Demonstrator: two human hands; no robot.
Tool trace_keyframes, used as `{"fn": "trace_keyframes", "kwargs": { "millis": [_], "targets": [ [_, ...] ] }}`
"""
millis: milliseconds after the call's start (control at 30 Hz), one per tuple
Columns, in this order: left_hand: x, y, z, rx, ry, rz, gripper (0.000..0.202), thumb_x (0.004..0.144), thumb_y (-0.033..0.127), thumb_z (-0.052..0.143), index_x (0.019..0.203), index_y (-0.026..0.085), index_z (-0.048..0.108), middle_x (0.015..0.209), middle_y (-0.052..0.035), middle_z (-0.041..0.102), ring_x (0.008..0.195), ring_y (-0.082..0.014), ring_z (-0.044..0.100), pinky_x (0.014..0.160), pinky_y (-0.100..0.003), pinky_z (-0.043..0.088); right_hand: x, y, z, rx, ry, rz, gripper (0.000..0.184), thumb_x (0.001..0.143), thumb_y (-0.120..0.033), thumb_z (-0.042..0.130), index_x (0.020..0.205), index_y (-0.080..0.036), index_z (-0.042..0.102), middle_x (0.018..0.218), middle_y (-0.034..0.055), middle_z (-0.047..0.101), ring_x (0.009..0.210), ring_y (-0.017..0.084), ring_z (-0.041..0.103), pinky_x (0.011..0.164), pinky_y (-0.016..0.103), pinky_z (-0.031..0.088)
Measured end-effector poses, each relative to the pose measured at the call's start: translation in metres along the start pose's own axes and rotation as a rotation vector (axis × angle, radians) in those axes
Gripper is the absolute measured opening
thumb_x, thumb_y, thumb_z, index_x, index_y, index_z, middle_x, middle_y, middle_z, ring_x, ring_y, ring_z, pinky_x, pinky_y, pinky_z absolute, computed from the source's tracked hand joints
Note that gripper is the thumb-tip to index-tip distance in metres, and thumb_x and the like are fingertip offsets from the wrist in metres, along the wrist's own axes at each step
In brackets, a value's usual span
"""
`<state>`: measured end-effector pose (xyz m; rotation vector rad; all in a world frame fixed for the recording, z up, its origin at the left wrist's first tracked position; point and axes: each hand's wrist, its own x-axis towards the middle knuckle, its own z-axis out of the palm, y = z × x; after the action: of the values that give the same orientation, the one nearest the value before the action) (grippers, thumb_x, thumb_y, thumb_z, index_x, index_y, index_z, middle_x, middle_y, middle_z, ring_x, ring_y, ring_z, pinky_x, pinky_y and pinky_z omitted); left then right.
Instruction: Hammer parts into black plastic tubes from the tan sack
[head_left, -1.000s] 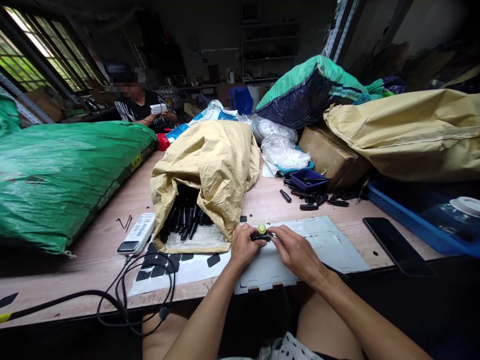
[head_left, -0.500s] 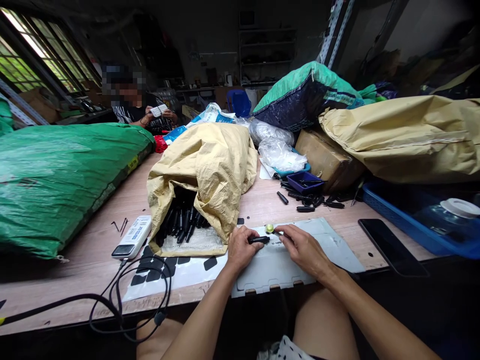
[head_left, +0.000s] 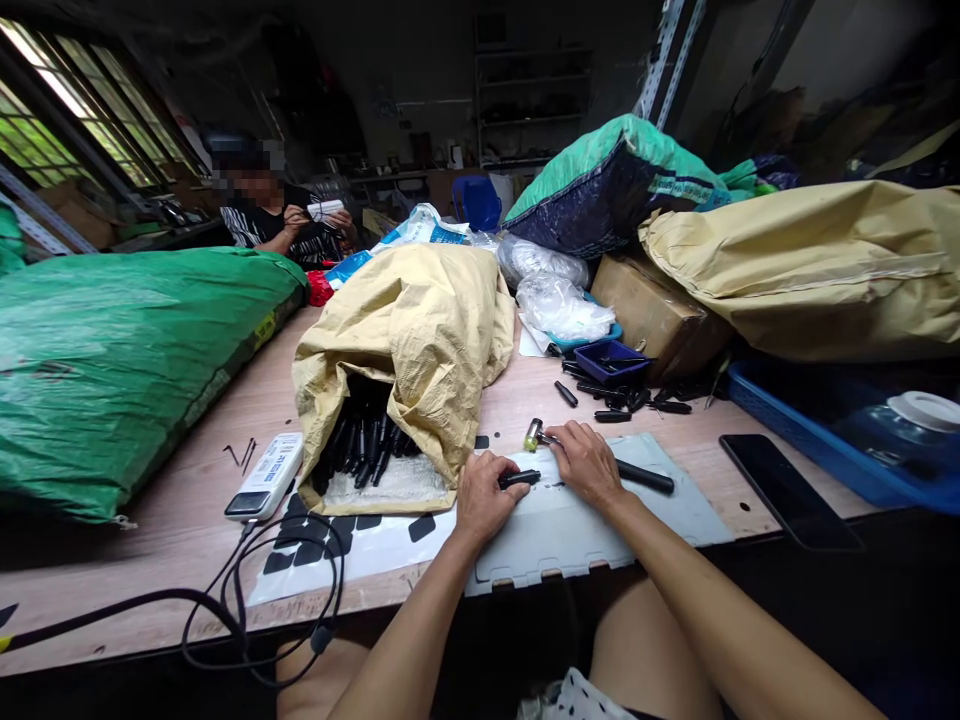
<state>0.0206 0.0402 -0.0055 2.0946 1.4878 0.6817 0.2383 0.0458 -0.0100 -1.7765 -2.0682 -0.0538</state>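
Note:
My left hand (head_left: 484, 493) is closed on a slim black cylinder (head_left: 523, 478), whose end sticks out to the right just above the grey board (head_left: 540, 540). My right hand (head_left: 587, 460) grips a small hammer (head_left: 647, 477) by its thin metal shaft, close to the head. The hammer's head, shiny metal with a yellow-green face, rests left of my fingers, and its black handle reaches out to the right over the board. Part of the shaft is hidden under my right hand.
A beige sack (head_left: 420, 320) holds several black cylinders. More black parts lie around a small purple tray (head_left: 611, 362). A phone (head_left: 787, 490) and blue basket (head_left: 810, 430) are at right; a power bank (head_left: 266, 477) with cable at left. Across the table a person (head_left: 281, 215) handles a white object.
My right hand has shifted up and left along the hammer, uncovering its black handle. The hammer head has tipped and moved slightly up. My left hand stays nearly still on the black cylinder.

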Motion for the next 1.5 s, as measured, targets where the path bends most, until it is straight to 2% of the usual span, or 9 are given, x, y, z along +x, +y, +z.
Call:
{"fn": "trace_keyframes", "kwargs": {
  "millis": [300,500,700,867,1267,1500],
  "targets": [
    [-0.001,-0.003,-0.002,-0.001,-0.018,0.032,0.012,0.089,0.034,0.072,0.098,0.026,0.074,0.098,-0.0034,0.068,0.099,-0.0253,0.055,0.089,-0.038,0.04,0.0,-0.004,0.004,-0.086,0.008,0.007,0.025,0.098,-0.024,0.051,0.116,-0.021,0.067,0.105,0.009,0.062,0.1,0.024,0.05,0.085,0.034,0.034],
    [-0.002,-0.004,-0.004,-0.042,-0.017,0.034,0.021,0.098,0.041,0.06,0.1,0.024,0.074,0.098,-0.0039,0.068,0.1,-0.0243,0.056,0.091,-0.038,0.04,-0.002,-0.008,0.004,-0.14,0.007,0.002,0.024,0.099,-0.024,0.05,0.116,-0.021,0.066,0.104,0.0092,0.061,0.1,0.025,0.049,0.083,0.037,0.032],
    [-0.002,0.001,-0.006,-0.04,-0.02,0.01,0.033,0.103,0.044,0.049,0.095,0.025,0.074,0.096,-0.0045,0.068,0.098,-0.0235,0.056,0.09,-0.038,0.041,-0.003,-0.007,0.003,-0.142,0.005,-0.017,0.023,0.1,-0.023,0.049,0.116,-0.021,0.065,0.102,0.0103,0.061,0.097,0.026,0.048,0.081,0.038,0.032],
    [-0.003,0.005,-0.008,-0.037,-0.011,-0.001,0.032,0.101,0.045,0.05,0.09,0.025,0.074,0.092,-0.0046,0.067,0.095,-0.023,0.057,0.088,-0.037,0.042,-0.003,-0.004,0.004,-0.125,0.004,-0.033,0.021,0.098,-0.021,0.05,0.113,-0.021,0.065,0.101,0.0109,0.061,0.096,0.027,0.048,0.079,0.038,0.032],
    [-0.002,0.005,-0.009,-0.028,-0.012,0.001,0.021,0.088,0.043,0.068,0.086,0.022,0.071,0.089,-0.0048,0.066,0.092,-0.0239,0.056,0.084,-0.037,0.041,-0.001,-0.005,0.003,-0.094,-0.006,-0.018,0.021,0.098,-0.02,0.05,0.113,-0.021,0.065,0.102,0.0118,0.062,0.097,0.027,0.049,0.079,0.039,0.031],
    [-0.001,0.002,-0.009,-0.008,-0.027,0.038,0.013,0.083,0.034,0.075,0.084,0.022,0.07,0.087,-0.0032,0.066,0.09,-0.0234,0.056,0.083,-0.036,0.041,0.0,-0.009,0.004,-0.094,0.009,0.021,0.019,0.097,-0.021,0.051,0.109,-0.02,0.064,0.105,0.0117,0.061,0.099,0.027,0.049,0.081,0.039,0.031]
  ]
}}
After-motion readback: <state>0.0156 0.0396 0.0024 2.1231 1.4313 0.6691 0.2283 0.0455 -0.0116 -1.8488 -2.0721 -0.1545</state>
